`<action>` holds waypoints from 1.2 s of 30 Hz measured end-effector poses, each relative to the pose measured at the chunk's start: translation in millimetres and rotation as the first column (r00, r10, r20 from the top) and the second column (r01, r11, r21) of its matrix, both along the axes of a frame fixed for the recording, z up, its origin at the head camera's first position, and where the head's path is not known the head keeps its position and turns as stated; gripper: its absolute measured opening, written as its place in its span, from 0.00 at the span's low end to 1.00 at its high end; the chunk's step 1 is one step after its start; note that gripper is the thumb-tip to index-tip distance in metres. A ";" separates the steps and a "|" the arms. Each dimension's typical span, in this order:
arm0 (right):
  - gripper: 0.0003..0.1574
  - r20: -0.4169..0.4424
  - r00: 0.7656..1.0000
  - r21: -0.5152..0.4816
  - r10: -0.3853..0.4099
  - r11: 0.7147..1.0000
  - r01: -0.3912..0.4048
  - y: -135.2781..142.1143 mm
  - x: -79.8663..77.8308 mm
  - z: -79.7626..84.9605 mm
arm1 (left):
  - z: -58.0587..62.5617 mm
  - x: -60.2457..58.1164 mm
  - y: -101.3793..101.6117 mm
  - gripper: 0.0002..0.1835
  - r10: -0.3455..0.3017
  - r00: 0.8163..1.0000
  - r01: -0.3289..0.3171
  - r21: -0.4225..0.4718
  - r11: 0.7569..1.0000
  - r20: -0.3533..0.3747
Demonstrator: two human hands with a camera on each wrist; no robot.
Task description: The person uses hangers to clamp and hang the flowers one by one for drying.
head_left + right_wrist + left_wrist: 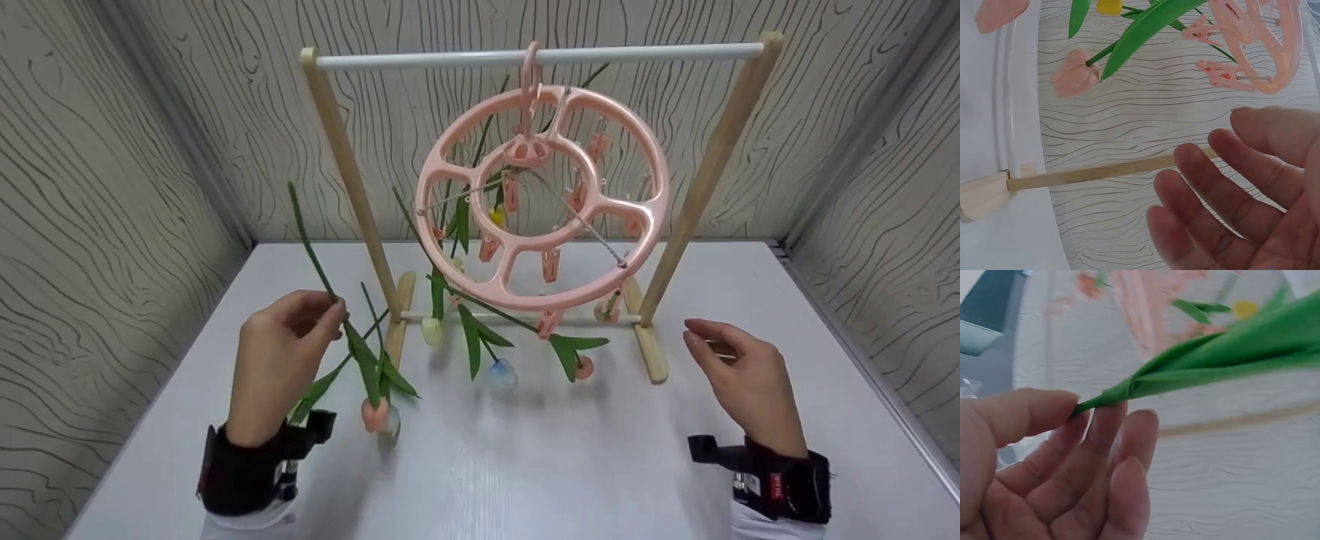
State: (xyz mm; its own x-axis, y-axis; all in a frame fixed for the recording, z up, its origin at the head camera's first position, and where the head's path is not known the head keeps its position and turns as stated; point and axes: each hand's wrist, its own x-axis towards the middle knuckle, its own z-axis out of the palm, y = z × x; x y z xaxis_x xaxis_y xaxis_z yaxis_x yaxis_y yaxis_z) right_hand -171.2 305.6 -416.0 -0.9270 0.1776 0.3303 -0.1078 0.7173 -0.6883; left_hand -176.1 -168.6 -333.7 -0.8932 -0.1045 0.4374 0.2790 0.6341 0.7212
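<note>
On the left, my left hand (pixel 281 356) pinches the green stem of a pink artificial tulip (pixel 374 415) between thumb and fingers. Its bloom hangs downward and its stem end points up. In the left wrist view, its leaves (pixel 1213 363) stretch right from the fingertips. To the right of the stand, my right hand (pixel 750 382) is raised with fingers loosely bent and nothing in them. A round pink clip hanger (pixel 472 292) hangs tilted between the hands. Tulips hang from its clips, including a blue one (pixel 502 373) and a pink one (pixel 584 367).
The hanger's hook sits over the white rail (pixel 420 60) of a wooden stand (pixel 716 172). Below and behind the held tulip, another pale tulip (pixel 393 424) lies on the white table (pixel 480 480) with more green stems. Patterned panels enclose the back and sides.
</note>
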 end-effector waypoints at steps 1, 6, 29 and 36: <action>0.24 -0.005 1.000 0.003 -0.003 1.000 0.003 -0.2 0.8 0.8 | 2.1 5.5 6.0 0.04 -0.013 1.000 0.014 0.017 1.000 -0.016; 0.22 -0.034 0.999 -0.003 0.002 1.000 -0.002 -1.6 6.4 5.2 | 6.0 25.6 37.5 0.04 -0.108 0.994 0.110 0.079 0.991 -0.035; 0.12 -0.234 0.874 -0.005 0.427 0.898 -0.440 -113.8 33.4 28.1 | -33.1 29.8 146.8 0.06 -0.506 0.856 0.517 0.192 0.834 -0.106; 0.14 -0.377 0.799 0.057 0.468 0.873 -0.484 -131.6 31.3 19.9 | -36.7 31.8 151.7 0.06 -0.510 0.845 0.530 0.124 0.839 -0.163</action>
State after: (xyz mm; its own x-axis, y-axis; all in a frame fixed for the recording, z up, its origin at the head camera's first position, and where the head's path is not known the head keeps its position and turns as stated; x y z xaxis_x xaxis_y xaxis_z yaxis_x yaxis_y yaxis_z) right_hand -139.9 173.9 -396.1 -0.7092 -0.2331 0.6653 -0.6785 0.4818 -0.5545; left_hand -144.3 -16.8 -370.5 -0.7777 0.2836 0.5610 0.6249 0.2515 0.7391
